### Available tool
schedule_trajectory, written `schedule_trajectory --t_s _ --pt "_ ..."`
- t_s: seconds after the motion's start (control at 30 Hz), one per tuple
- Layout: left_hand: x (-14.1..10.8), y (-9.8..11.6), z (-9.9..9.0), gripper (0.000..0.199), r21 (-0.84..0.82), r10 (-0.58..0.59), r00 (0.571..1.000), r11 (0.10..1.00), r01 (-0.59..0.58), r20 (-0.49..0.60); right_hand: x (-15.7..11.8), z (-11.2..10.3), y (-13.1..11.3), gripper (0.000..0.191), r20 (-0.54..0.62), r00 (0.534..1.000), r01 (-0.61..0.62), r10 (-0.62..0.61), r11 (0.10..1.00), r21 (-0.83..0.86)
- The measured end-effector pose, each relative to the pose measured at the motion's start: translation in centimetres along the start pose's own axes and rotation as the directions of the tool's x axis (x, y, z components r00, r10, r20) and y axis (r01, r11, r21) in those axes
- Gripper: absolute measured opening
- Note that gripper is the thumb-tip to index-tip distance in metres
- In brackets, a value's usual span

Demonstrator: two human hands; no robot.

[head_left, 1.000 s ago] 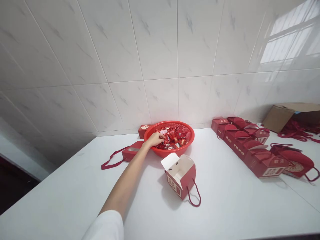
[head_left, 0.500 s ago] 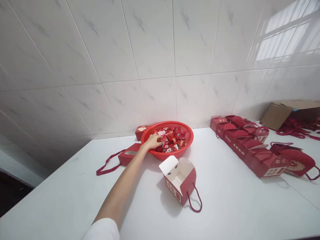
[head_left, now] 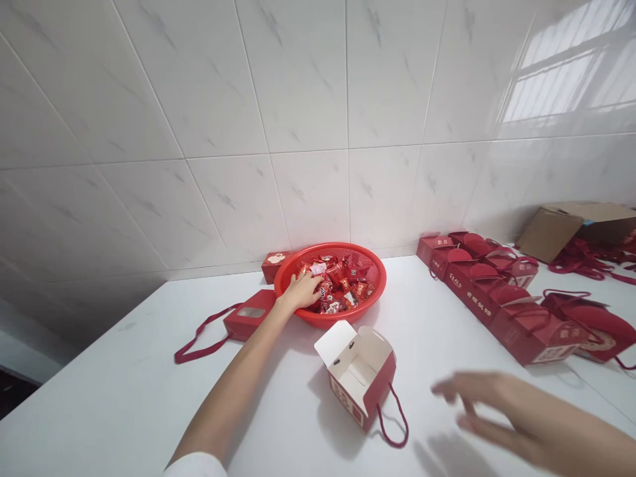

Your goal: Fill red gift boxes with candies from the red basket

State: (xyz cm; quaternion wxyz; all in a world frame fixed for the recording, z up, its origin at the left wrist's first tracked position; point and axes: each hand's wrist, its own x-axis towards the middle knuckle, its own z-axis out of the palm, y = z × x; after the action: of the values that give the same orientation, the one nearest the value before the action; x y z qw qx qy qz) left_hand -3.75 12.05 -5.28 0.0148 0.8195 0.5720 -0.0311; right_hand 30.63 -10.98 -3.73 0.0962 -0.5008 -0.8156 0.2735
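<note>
White sleeve (head_left: pixel 196 466) on the left arm; right forearm bare.

Soft daylight, window glare on the upper-right tiles (head_left: pixel 566 73), right hand (head_left: pixel 507 411) motion-blurred.

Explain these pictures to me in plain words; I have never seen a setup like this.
There is no machine here: a person works with two bare hands, and each picture comes from one camera worn on the head, looking forward and down.

On the white surface sits a red basket of wrapped pieces. Nearer the camera stands an open box with a cord handle. Left of the basket lies a red box with a strap. To the right are closed red boxes and a cardboard box.

The left hand reaches among the pieces; whether it grips one is unclear. The right hand, blurred, hovers above the surface, with nothing visible in it.
</note>
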Motion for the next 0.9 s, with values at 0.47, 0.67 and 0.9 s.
schedule_trajectory --t_s 0.47,0.67,0.9 --pt "-0.2 0.1 0.3 0.026 -0.021 0.124 0.985 0.992 -0.127 -0.124 27.5 1.1 -3.3 0.03 -0.184 0.951 0.08 -0.25 0.77 -0.633" --pt "-0.2 0.2 0.1 0.019 -0.041 0.128 0.985 0.99 -0.134 -0.116 27.9 1.3 -3.3 0.037 -0.195 0.948 0.078 -0.253 0.775 -0.627" --pt "-0.3 0.5 -0.1 0.021 -0.091 -0.005 1.0 0.996 0.005 0.002 28.0 1.7 -3.1 0.034 -0.216 0.936 0.092 -0.279 0.784 -0.614"
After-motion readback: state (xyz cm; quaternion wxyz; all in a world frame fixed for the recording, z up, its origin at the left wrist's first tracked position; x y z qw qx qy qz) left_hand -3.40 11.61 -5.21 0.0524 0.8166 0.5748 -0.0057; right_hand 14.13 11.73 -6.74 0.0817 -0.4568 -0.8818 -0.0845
